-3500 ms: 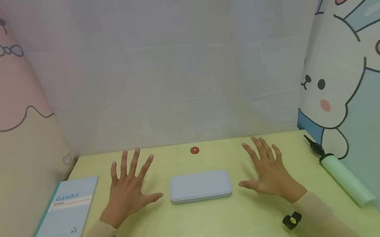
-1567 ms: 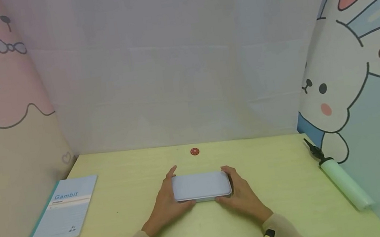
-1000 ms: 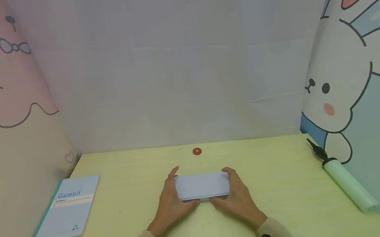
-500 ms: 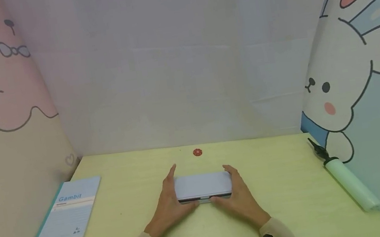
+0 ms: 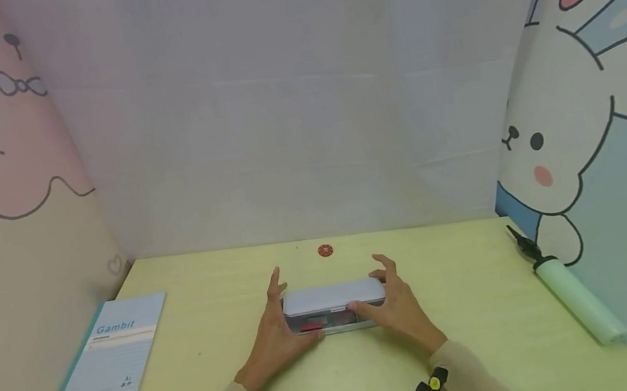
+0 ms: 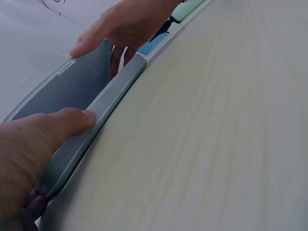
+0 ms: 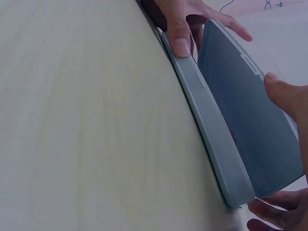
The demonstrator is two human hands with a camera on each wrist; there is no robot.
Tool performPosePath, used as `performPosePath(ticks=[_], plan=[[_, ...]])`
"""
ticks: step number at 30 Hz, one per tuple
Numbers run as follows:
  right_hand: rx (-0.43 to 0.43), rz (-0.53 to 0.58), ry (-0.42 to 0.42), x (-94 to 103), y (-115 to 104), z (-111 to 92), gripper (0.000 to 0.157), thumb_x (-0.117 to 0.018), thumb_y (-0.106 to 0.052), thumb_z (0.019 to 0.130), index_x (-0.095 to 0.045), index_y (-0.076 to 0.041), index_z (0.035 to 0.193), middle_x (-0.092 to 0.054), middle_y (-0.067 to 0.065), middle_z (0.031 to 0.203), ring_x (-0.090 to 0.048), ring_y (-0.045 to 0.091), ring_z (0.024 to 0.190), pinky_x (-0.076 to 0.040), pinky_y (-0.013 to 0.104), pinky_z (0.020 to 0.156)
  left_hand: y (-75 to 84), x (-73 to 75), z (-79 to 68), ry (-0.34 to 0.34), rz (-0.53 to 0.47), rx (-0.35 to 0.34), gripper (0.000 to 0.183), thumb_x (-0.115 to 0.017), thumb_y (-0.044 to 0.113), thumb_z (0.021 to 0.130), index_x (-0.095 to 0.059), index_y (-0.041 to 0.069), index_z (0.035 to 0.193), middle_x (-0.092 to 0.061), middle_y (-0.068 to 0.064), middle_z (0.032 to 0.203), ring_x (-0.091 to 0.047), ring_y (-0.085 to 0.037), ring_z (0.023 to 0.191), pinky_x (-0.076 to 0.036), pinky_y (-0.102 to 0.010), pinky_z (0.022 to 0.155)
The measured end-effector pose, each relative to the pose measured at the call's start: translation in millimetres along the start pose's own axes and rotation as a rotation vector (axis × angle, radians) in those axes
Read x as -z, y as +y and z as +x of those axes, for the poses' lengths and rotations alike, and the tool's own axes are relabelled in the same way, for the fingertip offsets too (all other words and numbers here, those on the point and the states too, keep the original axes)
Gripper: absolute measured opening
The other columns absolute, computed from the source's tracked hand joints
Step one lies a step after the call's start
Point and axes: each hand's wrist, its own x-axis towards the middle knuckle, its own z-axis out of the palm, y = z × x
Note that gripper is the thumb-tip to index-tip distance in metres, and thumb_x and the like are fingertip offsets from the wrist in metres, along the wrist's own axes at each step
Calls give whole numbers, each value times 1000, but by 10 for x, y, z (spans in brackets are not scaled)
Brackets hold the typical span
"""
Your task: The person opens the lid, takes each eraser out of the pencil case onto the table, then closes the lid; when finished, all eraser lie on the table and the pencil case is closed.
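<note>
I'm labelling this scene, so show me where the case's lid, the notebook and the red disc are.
Lid [image 5: 331,296]: head view, middle of its top face.
Notebook [image 5: 112,355]: head view, middle of its front cover.
Red disc [image 5: 325,250]: head view, centre of its upper face.

Here's the tabletop [image 5: 454,282], pale yellow with a fine wood grain running through it in the wrist views! Centre stage sits the pale blue-grey case [image 5: 333,297], base down on the surface, lid tilted up at the front. Behind it, near the back edge, a little red chip [image 5: 325,250] lies flat. Over on the left, the notebook [image 5: 112,350], marked "Gambit", lies slanted, its teal spine along the side edge. And out right, a light-green pump [image 5: 578,299] rests diagonally along that edge, black nozzle pointing towards the back!
</note>
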Motion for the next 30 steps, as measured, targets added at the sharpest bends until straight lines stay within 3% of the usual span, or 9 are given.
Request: performPosePath(ticks=[7, 12, 15, 18, 22, 25, 30], plan=[[-19, 6, 8, 81, -9, 172, 104, -85, -50, 89, -21, -17, 166, -76, 19, 134, -70, 43, 127, -52, 64, 108, -62, 47, 32, -58, -18, -39, 148, -101, 36, 74, 9, 29, 173, -62, -5, 150, -70, -18, 122, -55, -50, 109], [-69, -6, 31, 152, -7, 294, 94, -78, -53, 95, -24, -20, 165, -79, 22, 126, -76, 41, 116, -56, 61, 103, -47, 78, 39, -80, -47, -2, 147, -100, 34, 76, 11, 39, 171, -57, -10, 155, -68, -27, 132, -53, -52, 114], [-69, -24, 51, 178, 26, 365, 84, -73, -52, 99, -29, -18, 162, -82, 22, 106, -78, 29, 90, -60, 48, 86, -36, 72, 35, -92, -53, 19, 146, -100, 37, 76, 12, 43, 170, -51, -14, 161, -65, -34, 138, -52, -54, 115], [-62, -21, 55, 188, 50, 461, 78, -69, -53, 102, -33, -13, 160, -78, 13, 81, -62, 16, 64, -50, 32, 63, -33, 73, 37, -89, -74, 24, 148, -100, 39, 75, 12, 43, 170, -42, -14, 168, -63, -36, 140, -52, -54, 116], [-84, 3, 43, 191, 85, 605, 76, -64, -56, 104, -38, -9, 158, -72, 10, 67, -49, 11, 54, -33, 26, 50, -38, 83, 47, -88, -89, 30, 148, -101, 40, 74, 10, 39, 172, -29, -15, 175, -63, -37, 141, -53, -54, 114], [-119, -15, 29, 184, 121, 711, 74, -59, -60, 105, -40, -9, 155, -77, 13, 72, -60, 11, 56, -40, 28, 56, -53, 95, 68, -98, -88, 18, 147, -101, 42, 73, 7, 36, 173, -27, -15, 173, -66, -35, 138, -56, -51, 111], [-167, -60, -16, 154, 203, 837, 72, -55, -63, 106, -44, -9, 151, -82, 15, 84, -73, 18, 69, -54, 39, 84, -112, 109, 112, -119, -78, -40, 145, -102, 44, 71, 0, 33, 174, -33, -14, 164, -70, -29, 129, -61, -37, 101]])
